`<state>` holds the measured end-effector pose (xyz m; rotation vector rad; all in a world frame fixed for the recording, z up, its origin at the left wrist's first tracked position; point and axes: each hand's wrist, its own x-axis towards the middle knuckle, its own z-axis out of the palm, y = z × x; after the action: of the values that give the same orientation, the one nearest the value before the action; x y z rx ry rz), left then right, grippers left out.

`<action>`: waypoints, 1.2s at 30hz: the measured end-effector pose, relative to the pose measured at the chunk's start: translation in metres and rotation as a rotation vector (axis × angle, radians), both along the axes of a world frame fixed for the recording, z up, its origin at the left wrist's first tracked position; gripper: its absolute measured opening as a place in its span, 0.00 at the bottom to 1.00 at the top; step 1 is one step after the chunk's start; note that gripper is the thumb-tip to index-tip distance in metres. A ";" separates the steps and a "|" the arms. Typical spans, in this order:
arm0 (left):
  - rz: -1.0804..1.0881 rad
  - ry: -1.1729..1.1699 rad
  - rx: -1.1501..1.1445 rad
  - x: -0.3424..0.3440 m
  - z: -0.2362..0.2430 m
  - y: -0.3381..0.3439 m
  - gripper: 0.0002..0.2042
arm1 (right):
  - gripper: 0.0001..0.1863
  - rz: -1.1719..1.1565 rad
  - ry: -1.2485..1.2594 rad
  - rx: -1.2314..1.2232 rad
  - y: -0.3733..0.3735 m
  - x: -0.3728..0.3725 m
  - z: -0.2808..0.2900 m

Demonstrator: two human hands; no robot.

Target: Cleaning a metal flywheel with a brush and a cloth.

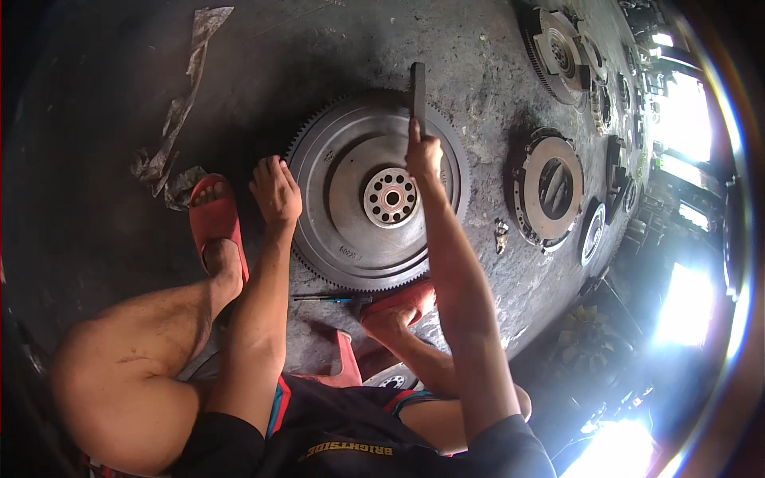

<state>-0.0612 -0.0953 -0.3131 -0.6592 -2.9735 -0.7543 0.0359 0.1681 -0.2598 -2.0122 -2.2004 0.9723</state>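
Observation:
A large grey flywheel (pixel 315 227) lies flat on the floor in front of me, with a toothed ring around its edge and a ring of holes round its centre bearing. My left hand (pixel 276 191) is at the left rim, its bent fingers together against the teeth; the fingertips are partly hidden. Over the upper right of the flywheel, my right hand (pixel 424 155) is closed around one end of a long, flat, dark grey bar (pixel 419 88). The bar points away from me past the far rim. Whether it touches the flywheel I cannot tell.
Close to the near rim are my red slippers (pixel 219 215) and a thin blue-and-black tool (pixel 331 299). To the right lie a clutch pressure plate (pixel 574 191) and a pale ring (pixel 593 233). More clutch parts (pixel 558 56) lie far right. A crumpled plastic strip (pixel 179 111) lies left.

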 end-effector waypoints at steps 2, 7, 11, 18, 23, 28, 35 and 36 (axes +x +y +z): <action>-0.001 0.043 -0.022 -0.001 -0.005 -0.010 0.08 | 0.36 -0.018 0.104 -0.140 -0.046 -0.023 0.000; 0.027 -0.021 -0.045 -0.004 -0.006 -0.019 0.09 | 0.37 0.390 -0.022 -0.050 -0.103 -0.059 0.015; -0.017 -0.037 0.029 0.007 0.005 0.023 0.08 | 0.41 0.224 -0.306 0.107 0.064 0.007 -0.008; 0.007 -0.042 -0.020 -0.002 -0.005 -0.007 0.08 | 0.45 0.514 -0.430 0.049 0.110 0.022 0.058; 0.003 -0.065 -0.003 -0.005 -0.007 -0.012 0.08 | 0.44 0.794 -0.549 0.078 0.137 -0.007 0.081; -0.019 -0.057 0.006 0.000 -0.008 -0.005 0.09 | 0.44 0.934 -0.478 0.147 0.163 -0.022 0.061; -0.002 -0.071 -0.025 -0.007 -0.006 -0.016 0.12 | 0.45 1.419 -0.273 0.204 0.008 -0.145 0.050; 0.000 -0.067 -0.029 -0.003 -0.009 -0.017 0.12 | 0.46 1.479 -0.254 0.176 -0.022 -0.165 0.052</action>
<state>-0.0638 -0.1124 -0.3225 -0.6475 -3.0499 -0.7496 -0.1290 0.1466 -0.2078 -0.1176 -3.5973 0.3629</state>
